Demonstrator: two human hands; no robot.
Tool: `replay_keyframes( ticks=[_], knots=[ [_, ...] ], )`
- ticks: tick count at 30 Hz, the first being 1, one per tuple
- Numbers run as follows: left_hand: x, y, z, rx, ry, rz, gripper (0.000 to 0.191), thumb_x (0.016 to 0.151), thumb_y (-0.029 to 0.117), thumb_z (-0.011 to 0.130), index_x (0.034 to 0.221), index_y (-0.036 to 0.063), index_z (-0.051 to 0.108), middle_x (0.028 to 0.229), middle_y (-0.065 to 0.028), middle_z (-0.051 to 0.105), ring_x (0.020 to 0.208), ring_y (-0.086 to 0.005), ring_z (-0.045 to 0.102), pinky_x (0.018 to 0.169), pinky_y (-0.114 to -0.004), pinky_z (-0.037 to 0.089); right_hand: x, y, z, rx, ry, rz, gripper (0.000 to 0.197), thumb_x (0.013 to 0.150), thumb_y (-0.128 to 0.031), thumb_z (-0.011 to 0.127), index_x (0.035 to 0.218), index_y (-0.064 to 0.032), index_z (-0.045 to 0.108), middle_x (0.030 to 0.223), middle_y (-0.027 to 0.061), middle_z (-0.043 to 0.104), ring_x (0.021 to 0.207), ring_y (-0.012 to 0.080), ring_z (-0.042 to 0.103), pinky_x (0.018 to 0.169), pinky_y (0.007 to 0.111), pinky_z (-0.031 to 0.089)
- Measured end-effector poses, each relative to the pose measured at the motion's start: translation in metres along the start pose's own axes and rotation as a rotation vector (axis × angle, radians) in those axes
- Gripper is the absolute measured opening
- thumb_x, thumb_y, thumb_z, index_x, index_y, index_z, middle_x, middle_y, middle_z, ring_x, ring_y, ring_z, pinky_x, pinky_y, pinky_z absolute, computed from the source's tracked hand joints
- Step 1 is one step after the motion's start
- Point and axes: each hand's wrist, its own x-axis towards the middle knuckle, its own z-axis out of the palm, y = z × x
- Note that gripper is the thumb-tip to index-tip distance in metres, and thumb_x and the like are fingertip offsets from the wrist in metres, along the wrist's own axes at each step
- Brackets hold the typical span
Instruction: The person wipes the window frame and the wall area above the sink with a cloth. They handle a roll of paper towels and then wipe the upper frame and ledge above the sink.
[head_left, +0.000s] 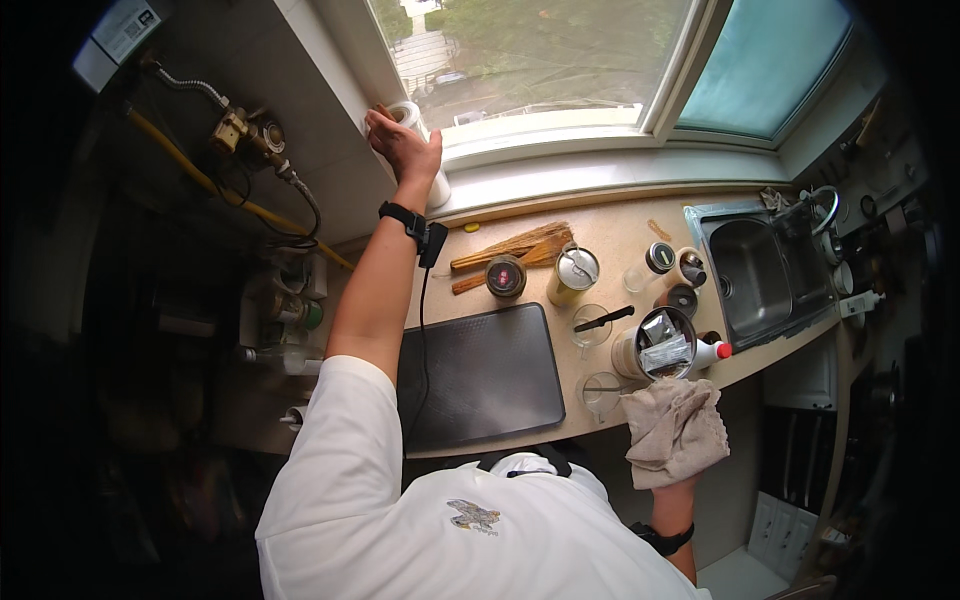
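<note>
At the window corner, my left hand (409, 152) is around an upright white roll (437, 191), with its thumb to the right and fingers to the left. The tip of a brown piece (385, 112) shows above those fingers; its lower part is hidden. A crumpled beige cloth (675, 431) covers most of my right hand (675, 489), which holds it off the counter's front edge. Just beyond the cloth stands a wide tub (628, 354) with silvery packets (666, 352) inside. A glass cup (600, 401) stands left of the cloth.
A dark flat board (487, 382) covers the counter's near left. Behind it are a brush (517, 246), a dark-lidded jar (505, 276) and a tall can (574, 277). A knife (604, 319) rests across another glass. Several jars flank the steel sink (750, 262). Gas pipes (195, 172) run along the left wall.
</note>
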Motion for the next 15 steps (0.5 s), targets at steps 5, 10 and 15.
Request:
replay_keyframes(
  ticks=[5, 10, 15],
  knots=[
    [0.006, 0.003, 0.022, 0.116, 0.099, -0.061, 0.102, 0.074, 0.029, 0.089, 0.149, -0.0081, 0.03, 0.15, -0.0288, 0.035, 0.142, -0.0437, 0.028, 0.122, -0.053, 0.021, 0.005, 0.0, -0.021, -0.037, -0.115, -0.04, 0.031, 0.112, -0.031, 0.039, 0.132, -0.0108, 0.049, 0.128, 0.0074, 0.057, 0.122, 0.0239, 0.055, 0.112, 0.039, 0.043],
    [0.008, -0.002, 0.032, 0.044, 0.193, -0.1, 0.079, 0.072, 0.032, 0.092, 0.13, 0.0041, 0.047, 0.146, -0.0235, 0.038, 0.141, -0.0405, 0.024, 0.119, -0.053, 0.024, 0.015, -0.006, 0.012, -0.624, 0.066, -0.128, 0.031, 0.105, -0.023, 0.054, 0.132, -0.0079, 0.052, 0.128, 0.0077, 0.061, 0.121, 0.0231, 0.059, 0.11, 0.039, 0.045],
    [0.007, -0.002, 0.03, 0.14, 0.152, -0.009, 0.07, 0.071, 0.041, 0.092, 0.125, 0.0136, 0.056, 0.138, -0.0229, 0.049, 0.136, -0.0452, 0.039, 0.116, -0.055, 0.031, 0.027, -0.006, 0.013, -0.668, 0.075, -0.148, 0.037, 0.099, -0.013, 0.063, 0.133, -0.0048, 0.051, 0.129, 0.0081, 0.062, 0.121, 0.0207, 0.06, 0.108, 0.037, 0.048]
  ],
)
